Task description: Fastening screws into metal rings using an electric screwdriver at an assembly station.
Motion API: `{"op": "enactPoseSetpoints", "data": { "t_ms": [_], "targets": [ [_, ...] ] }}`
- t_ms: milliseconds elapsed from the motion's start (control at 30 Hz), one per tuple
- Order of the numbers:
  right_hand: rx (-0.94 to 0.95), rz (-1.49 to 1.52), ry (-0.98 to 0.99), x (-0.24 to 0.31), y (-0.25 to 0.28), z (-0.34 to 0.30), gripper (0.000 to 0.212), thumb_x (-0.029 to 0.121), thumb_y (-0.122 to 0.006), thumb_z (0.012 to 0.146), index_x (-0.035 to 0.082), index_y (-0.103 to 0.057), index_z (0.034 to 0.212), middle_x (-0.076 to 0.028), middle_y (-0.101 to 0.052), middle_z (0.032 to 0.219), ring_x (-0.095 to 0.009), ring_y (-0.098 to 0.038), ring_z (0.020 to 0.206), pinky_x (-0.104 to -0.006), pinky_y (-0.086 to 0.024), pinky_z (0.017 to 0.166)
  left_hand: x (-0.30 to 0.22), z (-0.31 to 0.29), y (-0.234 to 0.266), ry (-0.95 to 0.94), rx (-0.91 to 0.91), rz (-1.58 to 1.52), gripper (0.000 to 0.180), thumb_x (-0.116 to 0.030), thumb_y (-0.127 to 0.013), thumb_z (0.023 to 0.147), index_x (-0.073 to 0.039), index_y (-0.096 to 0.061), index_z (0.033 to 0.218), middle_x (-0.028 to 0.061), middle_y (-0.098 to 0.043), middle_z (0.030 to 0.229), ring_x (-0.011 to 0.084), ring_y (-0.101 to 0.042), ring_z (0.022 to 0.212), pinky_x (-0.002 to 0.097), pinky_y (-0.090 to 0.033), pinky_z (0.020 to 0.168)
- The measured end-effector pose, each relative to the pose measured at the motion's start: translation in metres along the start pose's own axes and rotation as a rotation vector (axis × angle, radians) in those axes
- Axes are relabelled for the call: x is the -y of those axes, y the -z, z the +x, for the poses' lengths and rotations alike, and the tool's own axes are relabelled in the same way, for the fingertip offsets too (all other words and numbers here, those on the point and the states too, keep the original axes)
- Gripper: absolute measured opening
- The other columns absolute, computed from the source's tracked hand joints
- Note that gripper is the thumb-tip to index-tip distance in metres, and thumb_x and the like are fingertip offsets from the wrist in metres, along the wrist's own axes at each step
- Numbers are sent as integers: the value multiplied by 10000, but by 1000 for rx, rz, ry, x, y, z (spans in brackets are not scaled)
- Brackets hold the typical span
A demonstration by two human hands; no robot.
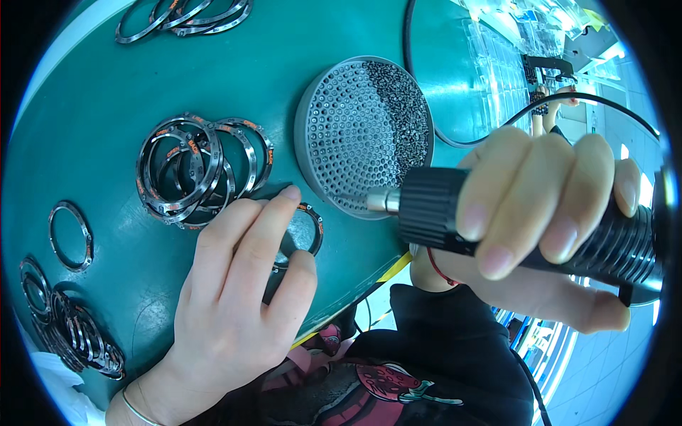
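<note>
My right hand (533,199) is wrapped around a black electric screwdriver (435,209). The silver tip of the driver points left, over the near rim of a round grey tray (303,145). Rows of small holes cover the tray's floor, and tiny dark screws (399,99) are heaped along its right side. On the green mat, my left hand (238,291) grips a dark metal ring (319,228) between thumb and fingers; part of the ring is hidden under the hand. Just beyond those fingers lies a loose pile of similar rings (181,206) with orange markings.
More rings (206,18) lie at the far left, a single ring (53,238) at the left, and a stacked row (78,334) at the near left. A black cable (407,42) runs behind the tray. Clear plastic trays (490,71) and another person's hand (565,99) are at the far right.
</note>
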State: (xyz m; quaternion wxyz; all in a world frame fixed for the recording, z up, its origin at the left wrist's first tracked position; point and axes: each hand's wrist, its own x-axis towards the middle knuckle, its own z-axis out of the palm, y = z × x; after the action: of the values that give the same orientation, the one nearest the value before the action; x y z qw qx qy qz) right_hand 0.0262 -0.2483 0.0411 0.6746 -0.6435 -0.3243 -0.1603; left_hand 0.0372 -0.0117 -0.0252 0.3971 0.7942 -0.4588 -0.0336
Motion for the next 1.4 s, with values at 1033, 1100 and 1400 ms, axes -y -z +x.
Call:
{"op": "enactPoseSetpoints", "data": {
  "t_ms": [1033,1100,1400],
  "targets": [
    [-90,130,-7,-21,6,-4,816,702,-546,852,6,-403,1254,-105,-554,946,-195,-605,648,-331,-504,543,1,1,-1,6,-17,5,283,-55,-768,683,4,-563,869,207,-564,1240,366,-537,1017,447,-469,819],
    [16,80,5,-22,10,-4,828,706,-551,847,4,-410,1262,-105,-556,949,-198,-608,646,-339,-515,541,2,3,1,-31,-15,28,242,-72,-733,731,20,-548,857,225,-571,1204,358,-546,993,434,-493,792],
    [-239,161,152,-51,-32,-17,945,774,-532,801,15,-348,1334,-125,-555,943,-218,-616,595,-354,-544,515,2,5,3,-45,12,60,240,-95,-719,760,33,-538,851,235,-576,1184,357,-551,975,424,-508,772]
  ]
}}
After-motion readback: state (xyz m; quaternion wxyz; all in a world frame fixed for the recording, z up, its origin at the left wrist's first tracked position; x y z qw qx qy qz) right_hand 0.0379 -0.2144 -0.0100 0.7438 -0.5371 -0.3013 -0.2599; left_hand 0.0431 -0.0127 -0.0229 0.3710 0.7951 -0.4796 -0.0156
